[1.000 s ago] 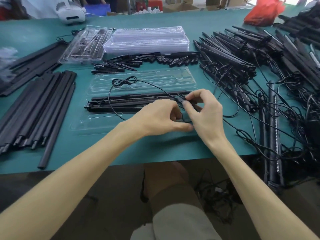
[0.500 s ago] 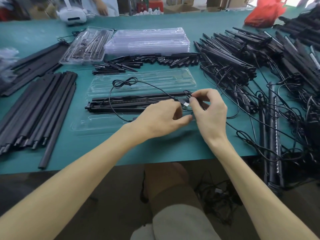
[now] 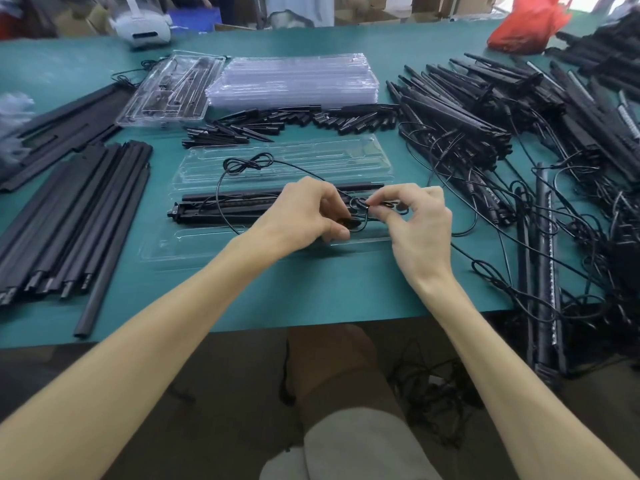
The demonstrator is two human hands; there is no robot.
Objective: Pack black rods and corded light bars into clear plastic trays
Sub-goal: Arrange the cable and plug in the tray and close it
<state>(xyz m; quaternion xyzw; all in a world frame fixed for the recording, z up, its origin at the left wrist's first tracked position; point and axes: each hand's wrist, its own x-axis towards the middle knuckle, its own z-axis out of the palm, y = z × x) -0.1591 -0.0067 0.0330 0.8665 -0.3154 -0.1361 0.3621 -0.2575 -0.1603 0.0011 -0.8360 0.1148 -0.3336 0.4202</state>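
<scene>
Matte black rods lie stacked along the left edge of the bench, unpacked. One filled tray sits near the far edge beside a glossy stack of empty clear trays. Mid-bench I see a light bar lying in the open tray. The left hand and right hand each pinch its thin cord, coiling it, I judge. Rightward, a tangled pile of light bars awaits packing.
</scene>
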